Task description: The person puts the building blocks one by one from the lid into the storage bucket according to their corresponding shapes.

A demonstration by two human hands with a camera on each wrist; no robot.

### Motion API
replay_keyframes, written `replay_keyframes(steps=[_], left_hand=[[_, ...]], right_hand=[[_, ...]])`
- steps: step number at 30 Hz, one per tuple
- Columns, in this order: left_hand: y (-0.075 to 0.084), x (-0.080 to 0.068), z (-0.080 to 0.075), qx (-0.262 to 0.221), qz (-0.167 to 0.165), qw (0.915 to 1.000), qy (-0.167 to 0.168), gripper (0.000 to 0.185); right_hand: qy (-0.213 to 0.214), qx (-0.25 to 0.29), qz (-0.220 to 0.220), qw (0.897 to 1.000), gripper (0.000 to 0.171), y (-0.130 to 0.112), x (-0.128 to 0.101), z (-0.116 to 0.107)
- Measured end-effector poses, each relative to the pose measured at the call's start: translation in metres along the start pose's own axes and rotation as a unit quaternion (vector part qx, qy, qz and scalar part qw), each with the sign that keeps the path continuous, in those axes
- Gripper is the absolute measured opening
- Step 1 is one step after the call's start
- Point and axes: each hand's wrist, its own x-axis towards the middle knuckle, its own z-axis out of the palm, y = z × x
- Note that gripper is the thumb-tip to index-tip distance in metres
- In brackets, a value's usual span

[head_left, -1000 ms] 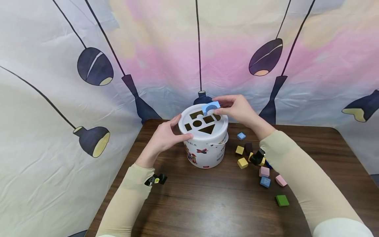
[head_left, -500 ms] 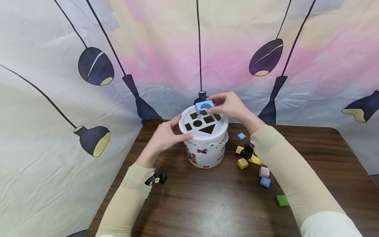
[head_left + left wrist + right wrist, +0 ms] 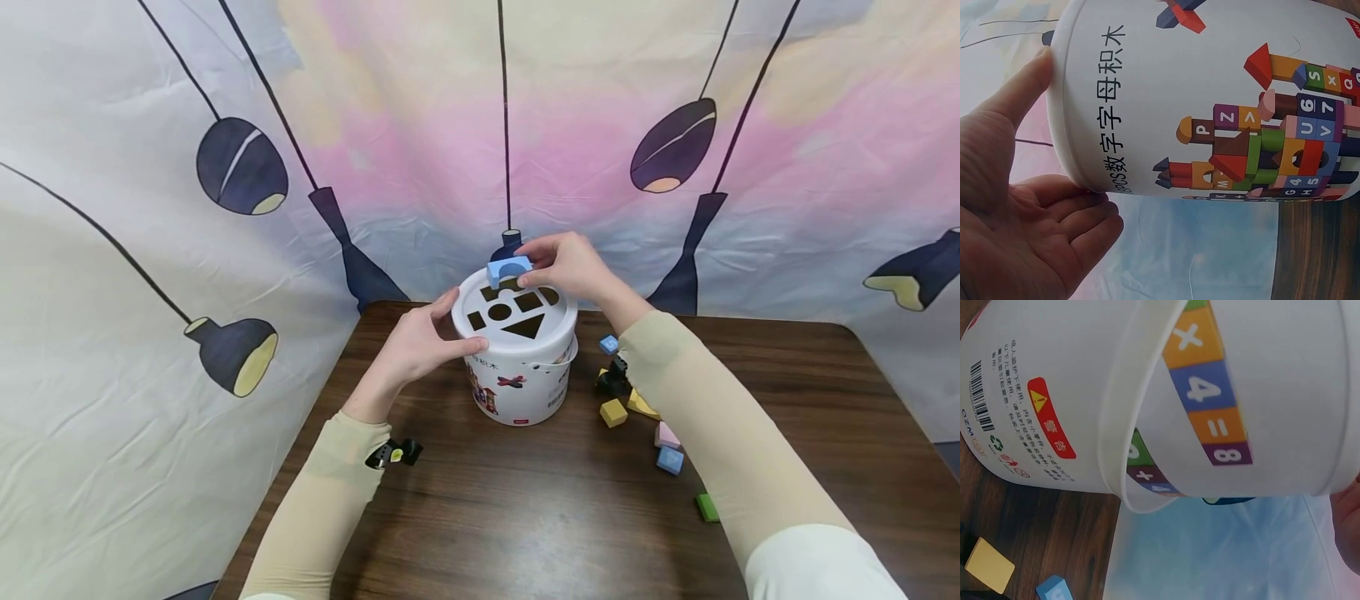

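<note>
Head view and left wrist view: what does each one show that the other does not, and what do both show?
Only the head view shows the lid with its shaped holes, the right hand pinching a blue arch block above the far holes, and loose blocks on the table.

Only the left wrist view shows the bucket's side print close up: a picture of a block castle and a line of printed characters.

Both show the white bucket and the left hand with its thumb and fingers against the rim.

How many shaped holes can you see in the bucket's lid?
5 visible in the lid: a triangle nearest the person, a circle and small square left, two squarish ones behind. The blue arch block may hide more.
</note>
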Motion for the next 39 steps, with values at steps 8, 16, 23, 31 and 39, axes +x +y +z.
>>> replay_keyframes(steps=[8,16,23,31,39], left_hand=[[0.0001,0.0006,0.0017,0.004,0.001,1.0000,0.001,0.112],[-0.0014,-0.0002,0.0029,-0.008,-0.001,1.0000,0.004,0.114],[-0.0007,-0.0005,0.0038,-0.011,-0.005,0.9999,0.003,0.114],[-0.0003,-0.0003,0.0037,-0.007,-0.006,1.0000,0.003,0.115],[-0.0010,-0.0003,0.0035,-0.009,-0.009,0.9999,0.000,0.114]], right_hand=[[-0.009,-0.030,0.004,0.999,0.048,-0.0047,0.0008,0.0045],[-0.021,-0.051,-0.003,0.998,0.046,-0.0019,-0.0009,0.0036],[-0.024,-0.047,-0.007,0.999,0.045,-0.0018,-0.0036,0.0024],[-0.021,-0.050,-0.006,0.999,0.045,-0.0012,-0.0028,0.0037],[-0.020,-0.052,0.003,0.998,0.046,-0.0027,-0.0022,0.0050]])
